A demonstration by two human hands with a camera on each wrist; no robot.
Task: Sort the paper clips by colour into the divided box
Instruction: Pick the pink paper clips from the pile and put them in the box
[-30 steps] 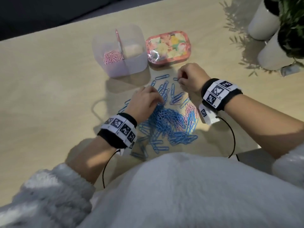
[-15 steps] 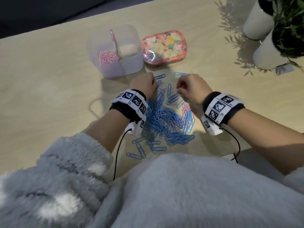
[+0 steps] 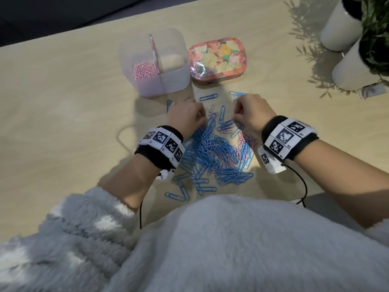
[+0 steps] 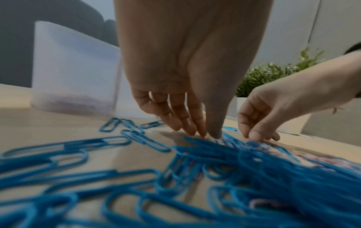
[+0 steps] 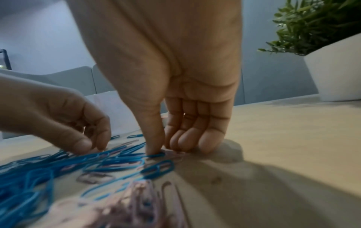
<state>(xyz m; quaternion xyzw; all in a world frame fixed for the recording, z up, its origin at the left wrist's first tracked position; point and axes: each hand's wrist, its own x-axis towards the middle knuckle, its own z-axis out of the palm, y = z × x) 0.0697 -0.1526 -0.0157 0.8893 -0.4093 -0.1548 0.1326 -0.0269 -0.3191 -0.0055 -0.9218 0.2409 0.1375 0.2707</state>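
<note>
Inside divided box (image 3: 168,81), left compartment: pink paper clips (image 3: 144,69).

Dim room; bright patch on table (image 3: 63,85) near my hands, plant shadows far right; wrist views blurred, edges warped.

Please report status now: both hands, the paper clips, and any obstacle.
Left hand and right hand both picking at the clip pile. Pink clips in divided box; blue none. No obstacle.
</note>
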